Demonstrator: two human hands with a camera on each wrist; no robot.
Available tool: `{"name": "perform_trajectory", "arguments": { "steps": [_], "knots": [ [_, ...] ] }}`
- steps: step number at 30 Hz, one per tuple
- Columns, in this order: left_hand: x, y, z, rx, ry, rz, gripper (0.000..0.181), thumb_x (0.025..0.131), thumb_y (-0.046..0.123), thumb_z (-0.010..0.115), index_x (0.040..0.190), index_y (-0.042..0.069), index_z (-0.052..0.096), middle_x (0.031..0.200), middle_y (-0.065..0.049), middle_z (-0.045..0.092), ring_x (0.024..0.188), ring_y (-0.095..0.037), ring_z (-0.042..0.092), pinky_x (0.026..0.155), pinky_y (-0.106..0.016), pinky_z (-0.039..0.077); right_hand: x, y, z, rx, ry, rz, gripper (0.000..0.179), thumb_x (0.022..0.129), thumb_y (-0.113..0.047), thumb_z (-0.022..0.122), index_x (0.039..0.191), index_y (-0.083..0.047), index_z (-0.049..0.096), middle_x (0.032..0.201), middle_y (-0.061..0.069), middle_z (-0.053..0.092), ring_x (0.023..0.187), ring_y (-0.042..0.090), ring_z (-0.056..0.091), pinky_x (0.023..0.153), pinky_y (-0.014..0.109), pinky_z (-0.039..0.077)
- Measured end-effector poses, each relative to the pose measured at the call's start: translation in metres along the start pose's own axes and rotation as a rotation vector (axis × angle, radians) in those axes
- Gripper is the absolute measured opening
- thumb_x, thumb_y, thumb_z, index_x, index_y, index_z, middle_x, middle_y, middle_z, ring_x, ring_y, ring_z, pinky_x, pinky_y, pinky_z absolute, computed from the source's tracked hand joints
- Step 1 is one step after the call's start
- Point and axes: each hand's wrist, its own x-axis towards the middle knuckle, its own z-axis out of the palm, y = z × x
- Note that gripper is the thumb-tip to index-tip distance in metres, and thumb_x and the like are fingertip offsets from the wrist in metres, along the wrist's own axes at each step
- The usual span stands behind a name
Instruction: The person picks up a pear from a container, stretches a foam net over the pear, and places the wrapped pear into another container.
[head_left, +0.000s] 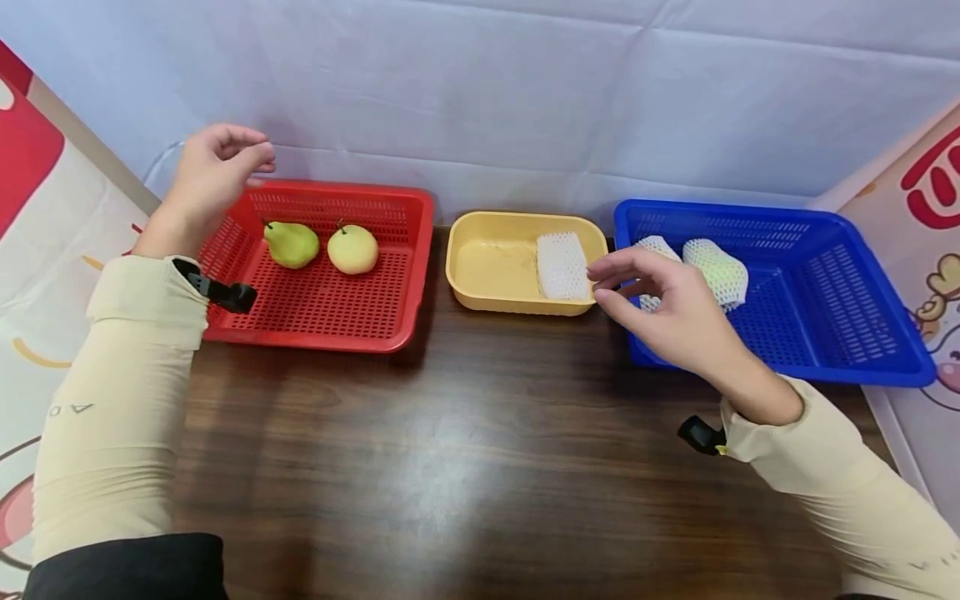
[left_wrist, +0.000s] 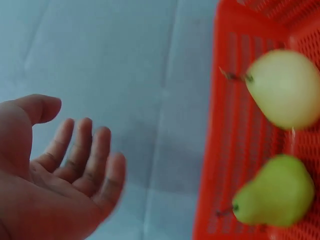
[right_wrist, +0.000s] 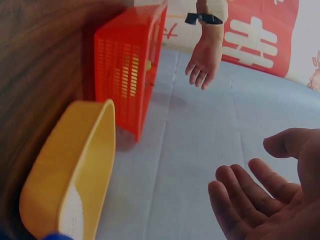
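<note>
My left hand (head_left: 217, 171) hovers over the back left corner of a red basket (head_left: 408, 275), fingers loosely bent and holding nothing. Inside that basket lie a green pear (head_left: 292, 245) and a rounder pale yellow pear (head_left: 353, 250), both with stems. My right hand (head_left: 671, 308), also holding nothing, hangs between a yellow tray (head_left: 480, 298) and a blue basket (head_left: 780, 218), its fingertips overlapping the tray's right rim in the head view. White foam netting (head_left: 564, 265) lies in the tray's right end. A net-wrapped fruit (head_left: 716, 271) sits in the blue basket, beside more white netting (head_left: 658, 247) partly hidden by my right hand.
All three containers stand in a row along the back of the dark wooden table (head_left: 420, 467). Behind them hangs a pale cloth (head_left: 487, 100). Printed panels (head_left: 922, 275) stand at both sides.
</note>
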Motion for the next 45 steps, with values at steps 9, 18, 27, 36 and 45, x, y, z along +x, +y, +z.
{"name": "perform_trajectory", "arguments": {
  "steps": [9,18,27,36,45],
  "knots": [
    [0.008,-0.031,-0.019,0.251,0.05,-0.188,0.029,0.097,0.045,0.065,0.111,0.023,0.054,0.106,0.012,0.052,0.093,-0.004,0.05,0.067,-0.016,0.047,0.005,0.002,0.024,0.173,-0.037,-0.028,0.039,0.088,0.01,0.071,0.125,0.002,0.063,0.12,0.006,0.066,0.104,0.015,0.066,0.084,0.022,0.057],
    [0.019,-0.05,-0.028,0.149,-0.02,-0.284,0.043,0.096,0.057,0.06,0.116,0.021,0.047,0.115,0.005,0.053,0.134,-0.02,0.047,0.068,-0.015,0.054,0.006,0.006,0.041,0.22,-0.079,-0.017,0.047,0.086,0.009,0.075,0.13,0.002,0.059,0.124,0.009,0.066,0.106,0.019,0.067,0.086,0.029,0.058],
    [0.024,-0.09,-0.029,0.1,-0.034,-0.178,0.029,0.1,0.049,0.057,0.116,0.025,0.052,0.102,0.016,0.057,0.103,-0.005,0.052,0.075,-0.017,0.048,0.005,0.008,0.048,0.239,-0.098,-0.01,0.045,0.087,0.007,0.075,0.13,0.0,0.06,0.124,0.008,0.066,0.107,0.023,0.066,0.087,0.029,0.058],
    [0.022,-0.111,-0.023,0.237,-0.166,-0.271,0.078,0.1,0.052,0.055,0.157,0.006,0.029,0.145,-0.005,0.041,0.126,-0.017,0.043,0.097,-0.027,0.045,0.006,0.015,0.061,0.249,-0.149,0.005,0.063,0.088,0.004,0.076,0.144,-0.004,0.049,0.144,0.008,0.054,0.125,0.024,0.059,0.098,0.037,0.054],
    [0.024,-0.122,-0.017,0.33,-0.255,-0.337,0.091,0.098,0.045,0.063,0.162,0.002,0.013,0.156,-0.02,0.026,0.13,-0.022,0.039,0.113,-0.037,0.037,0.002,0.013,0.088,0.253,-0.224,-0.031,0.09,0.082,0.0,0.083,0.157,-0.003,0.032,0.161,0.012,0.034,0.14,0.032,0.045,0.109,0.046,0.045]
  ]
}}
